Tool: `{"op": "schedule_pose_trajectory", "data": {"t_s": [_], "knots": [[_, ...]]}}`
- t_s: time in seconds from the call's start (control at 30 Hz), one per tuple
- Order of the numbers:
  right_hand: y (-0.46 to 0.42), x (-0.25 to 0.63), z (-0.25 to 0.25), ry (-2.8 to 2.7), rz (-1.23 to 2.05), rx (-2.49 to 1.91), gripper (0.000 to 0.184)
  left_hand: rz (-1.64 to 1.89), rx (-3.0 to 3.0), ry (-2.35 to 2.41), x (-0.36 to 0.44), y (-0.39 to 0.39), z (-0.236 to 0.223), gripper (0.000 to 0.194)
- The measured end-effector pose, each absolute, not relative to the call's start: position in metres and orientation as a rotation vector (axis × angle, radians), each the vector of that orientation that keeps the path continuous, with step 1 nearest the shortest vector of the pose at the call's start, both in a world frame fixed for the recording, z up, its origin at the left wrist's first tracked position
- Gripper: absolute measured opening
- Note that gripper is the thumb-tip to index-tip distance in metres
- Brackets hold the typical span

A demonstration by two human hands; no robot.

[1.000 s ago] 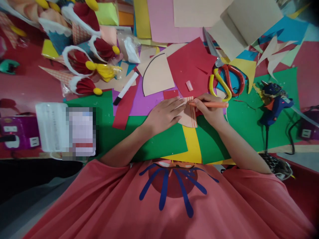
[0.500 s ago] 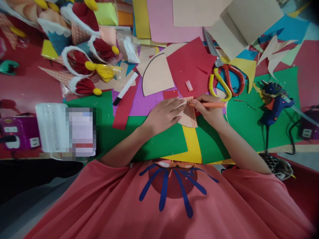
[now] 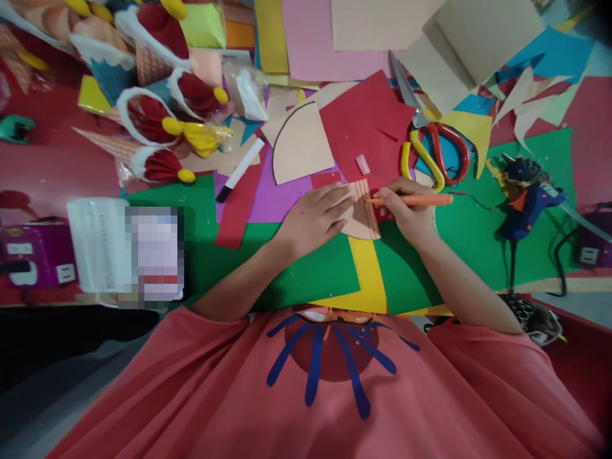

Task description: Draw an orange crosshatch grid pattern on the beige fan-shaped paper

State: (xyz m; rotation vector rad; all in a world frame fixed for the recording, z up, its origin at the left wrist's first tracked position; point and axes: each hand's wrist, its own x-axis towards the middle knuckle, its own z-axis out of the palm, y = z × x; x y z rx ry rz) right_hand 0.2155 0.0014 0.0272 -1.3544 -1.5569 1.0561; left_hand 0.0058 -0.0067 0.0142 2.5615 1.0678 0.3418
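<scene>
My left hand (image 3: 313,220) lies flat with fingers stretched out, pressing down a peach fan-shaped paper piece (image 3: 362,218) that carries orange lines. My right hand (image 3: 406,210) is closed around an orange pen (image 3: 411,200), its tip touching the right side of that paper piece. The piece rests on green paper (image 3: 306,274) and a yellow strip (image 3: 368,274), just below a red sheet (image 3: 363,131).
Scissors with red and yellow handles (image 3: 430,150) lie above my right hand. A blue glue gun (image 3: 526,194) with its cord sits at the right. A black-and-white marker (image 3: 240,169), another peach quarter circle (image 3: 299,143) and paper cones (image 3: 157,121) lie at the upper left. A white container (image 3: 100,245) stands left.
The pen and my right hand have shifted slightly to the right across the striped paper. My left hand has stayed pressed on it.
</scene>
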Motion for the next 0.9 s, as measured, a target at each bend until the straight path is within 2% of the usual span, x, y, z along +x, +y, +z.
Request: {"op": "schedule_pose_trajectory", "data": {"t_s": [0.57,0.9], "knots": [[0.0034,0.2126,0.0257,-1.762,1.016,-1.372,0.023,0.371,2.544,1.074,0.0057,-0.0062,0.0117,0.038],[0.0051,0.2117,0.0249,-1.602,1.239,-1.343,0.023,0.364,2.566,1.083,0.0053,-0.0062,0.0098,0.039]]}}
